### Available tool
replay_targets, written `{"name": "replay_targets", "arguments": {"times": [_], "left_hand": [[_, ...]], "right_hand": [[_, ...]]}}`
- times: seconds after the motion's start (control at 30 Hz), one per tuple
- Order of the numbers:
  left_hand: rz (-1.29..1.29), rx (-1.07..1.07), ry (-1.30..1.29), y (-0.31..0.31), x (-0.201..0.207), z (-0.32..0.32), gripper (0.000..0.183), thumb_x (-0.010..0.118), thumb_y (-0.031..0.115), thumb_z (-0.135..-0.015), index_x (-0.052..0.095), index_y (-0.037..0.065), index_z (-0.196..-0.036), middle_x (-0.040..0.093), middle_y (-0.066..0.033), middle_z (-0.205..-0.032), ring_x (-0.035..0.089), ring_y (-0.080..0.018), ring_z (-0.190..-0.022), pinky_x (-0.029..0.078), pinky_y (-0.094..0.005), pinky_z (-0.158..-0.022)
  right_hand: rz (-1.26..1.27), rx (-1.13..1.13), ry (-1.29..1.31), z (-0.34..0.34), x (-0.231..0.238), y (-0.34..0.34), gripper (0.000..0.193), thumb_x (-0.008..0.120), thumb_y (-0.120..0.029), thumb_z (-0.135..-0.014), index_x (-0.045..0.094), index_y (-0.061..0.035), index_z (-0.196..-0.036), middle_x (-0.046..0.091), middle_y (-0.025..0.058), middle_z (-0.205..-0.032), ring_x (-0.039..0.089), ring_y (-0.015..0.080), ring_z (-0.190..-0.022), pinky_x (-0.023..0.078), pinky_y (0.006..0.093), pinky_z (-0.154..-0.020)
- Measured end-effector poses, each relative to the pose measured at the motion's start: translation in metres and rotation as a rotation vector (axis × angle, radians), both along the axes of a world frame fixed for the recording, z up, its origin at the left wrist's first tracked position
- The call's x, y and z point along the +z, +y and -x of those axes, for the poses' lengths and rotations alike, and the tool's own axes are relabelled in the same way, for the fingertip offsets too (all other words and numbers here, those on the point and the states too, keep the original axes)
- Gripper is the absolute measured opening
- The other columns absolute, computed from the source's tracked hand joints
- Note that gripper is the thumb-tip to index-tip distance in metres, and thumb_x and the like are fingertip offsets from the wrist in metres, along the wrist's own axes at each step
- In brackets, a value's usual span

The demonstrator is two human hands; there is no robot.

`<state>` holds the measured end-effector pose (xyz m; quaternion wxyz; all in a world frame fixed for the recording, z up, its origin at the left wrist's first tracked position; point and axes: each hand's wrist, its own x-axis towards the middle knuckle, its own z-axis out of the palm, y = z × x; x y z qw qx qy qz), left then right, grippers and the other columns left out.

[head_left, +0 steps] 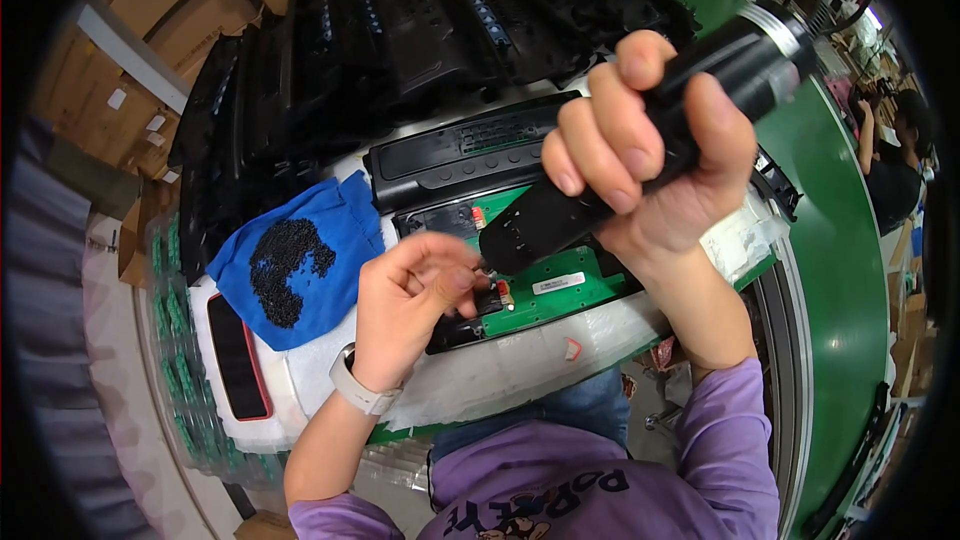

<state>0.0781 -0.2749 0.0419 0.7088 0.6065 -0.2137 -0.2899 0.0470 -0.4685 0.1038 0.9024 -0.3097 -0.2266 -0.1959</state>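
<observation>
My right hand [650,145] is wrapped round a thick black electric screwdriver [725,70], tilted with its tapered nose down to the left and its cable end at upper right. Close to that nose is my left hand [415,285], its thumb and fingers drawn together; whatever they pinch is too small or hidden. Beneath both hands lies a green circuit board [590,285] with a white label, set in a black housing [455,338]. Red and white connectors show at its left part. The screwdriver's nose and my left fingers cover some of the board.
Left of the board, small black screws [285,275] are heaped on a blue cloth [350,225]. Beside it lies a red-edged phone [238,355]. A black casing [470,155] with buttons sits behind the board; black plastic panels [420,35] pile up farther back. Another person [895,155] is at far right.
</observation>
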Motion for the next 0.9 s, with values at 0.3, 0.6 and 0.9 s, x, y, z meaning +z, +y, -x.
{"name": "replay_targets", "arguments": {"times": [0.3,0.6,0.9], "left_hand": [[0.159,0.293,0.068,0.018,-0.012,-0.029,0.015,0.033,0.009,-0.096,0.043,0.001,-0.103,0.051,-0.0173,-0.118,0.05,-0.0226,-0.115,0.04,-0.0268,-0.094],[0.127,0.291,0.042,0.021,-0.003,-0.028,0.016,0.031,0.015,-0.098,0.039,0.002,-0.103,0.057,-0.0231,-0.108,0.062,-0.0275,-0.097,0.049,-0.0285,-0.081],[0.033,0.23,0.059,0.027,-0.01,-0.033,0.016,0.041,0.021,-0.096,0.044,0.005,-0.099,0.046,0.0006,-0.057,0.037,-0.0057,-0.044,0.032,-0.0176,-0.044]], "right_hand": [[0.643,-0.145,0.069,-0.018,-0.015,0.034,0.023,0.06,-0.011,-0.076,0.042,-0.0009,-0.086,0.045,0.005,-0.054,0.041,0.0111,-0.04,0.034,0.0237,-0.039],[0.697,-0.136,0.073,-0.019,-0.015,0.047,0.025,0.063,-0.01,-0.075,0.043,-0.0007,-0.087,0.049,0.0047,-0.06,0.043,0.0095,-0.044,0.037,0.0226,-0.042],[0.858,-0.267,-0.08,-0.022,-0.017,0.051,0.02,0.066,-0.003,-0.067,0.05,-0.0019,-0.08,0.054,0.0019,-0.068,0.049,0.0061,-0.059,0.04,0.019,-0.055]]}}
